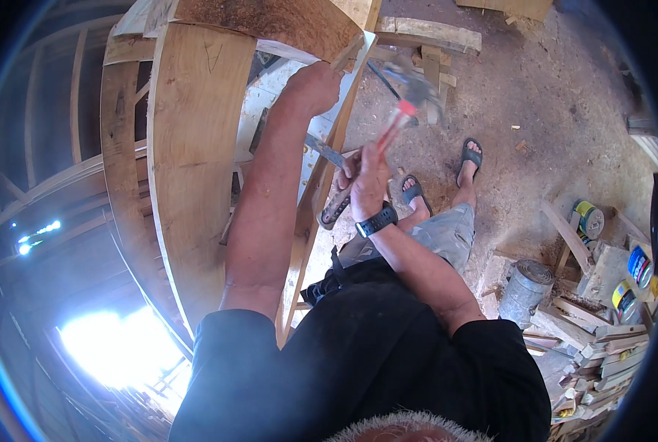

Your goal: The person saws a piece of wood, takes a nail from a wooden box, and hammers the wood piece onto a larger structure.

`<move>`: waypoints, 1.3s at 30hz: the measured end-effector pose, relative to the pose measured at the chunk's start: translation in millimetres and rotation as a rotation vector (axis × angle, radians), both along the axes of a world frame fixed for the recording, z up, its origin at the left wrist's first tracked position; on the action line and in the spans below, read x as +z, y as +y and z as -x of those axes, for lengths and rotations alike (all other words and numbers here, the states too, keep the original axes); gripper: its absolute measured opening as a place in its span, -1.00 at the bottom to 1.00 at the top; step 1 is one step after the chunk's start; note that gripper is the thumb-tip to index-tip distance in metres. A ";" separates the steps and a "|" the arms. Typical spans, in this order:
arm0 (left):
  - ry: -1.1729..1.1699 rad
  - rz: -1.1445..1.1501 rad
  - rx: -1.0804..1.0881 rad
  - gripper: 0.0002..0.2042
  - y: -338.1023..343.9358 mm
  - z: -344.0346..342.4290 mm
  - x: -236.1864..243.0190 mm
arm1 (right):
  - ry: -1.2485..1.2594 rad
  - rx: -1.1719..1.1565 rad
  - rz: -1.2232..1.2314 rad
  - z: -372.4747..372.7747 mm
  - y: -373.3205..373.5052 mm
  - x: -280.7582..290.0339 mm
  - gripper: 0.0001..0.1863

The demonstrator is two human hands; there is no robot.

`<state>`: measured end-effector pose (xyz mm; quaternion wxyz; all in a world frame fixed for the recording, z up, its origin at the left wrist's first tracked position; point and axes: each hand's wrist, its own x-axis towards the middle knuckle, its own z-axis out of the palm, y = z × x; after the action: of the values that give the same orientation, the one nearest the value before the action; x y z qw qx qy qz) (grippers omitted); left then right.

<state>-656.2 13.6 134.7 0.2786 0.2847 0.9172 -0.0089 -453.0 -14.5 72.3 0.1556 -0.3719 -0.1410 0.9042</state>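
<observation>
Near the top centre, my left hand (316, 87) is closed in a fist against the end of a curved, brown-stained wooden piece (270, 20). What its fingers hold is hidden. My right hand (369, 184), with a dark watch on the wrist, grips a hammer by its red handle (395, 124); the hammer head (417, 90) is smeared by motion. Beside the right fingers runs a flat grey metal bar (324, 150), partly behind my left forearm. A dark grip with slots (336, 209) shows below the hand; I cannot tell which tool it belongs to.
A wide curved plank (196, 147) belongs to a wooden frame on the left. A white board (274, 81) lies under my left arm. On the right stand a metal can (528, 289), paint tins (588, 219) and a pile of wood offcuts (613, 361). Sandaled feet (470, 156) are on the floor.
</observation>
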 end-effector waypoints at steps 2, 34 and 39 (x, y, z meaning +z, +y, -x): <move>-0.010 0.020 0.001 -0.53 1.9 0.2 2.0 | 0.058 0.042 -0.068 3.9 0.1 -2.3 -0.52; 0.010 -0.167 0.337 -0.25 -0.8 -0.7 24.8 | 0.021 0.025 -0.163 -5.7 0.7 -12.8 -0.51; 0.124 -0.590 0.518 -0.13 1.1 6.0 24.0 | 0.026 -0.005 -0.108 4.0 -5.8 -8.8 -0.51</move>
<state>-662.2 14.7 158.7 0.1219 0.1105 0.9369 0.3085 -457.0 -20.4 63.5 0.1797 -0.3515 -0.1866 0.8996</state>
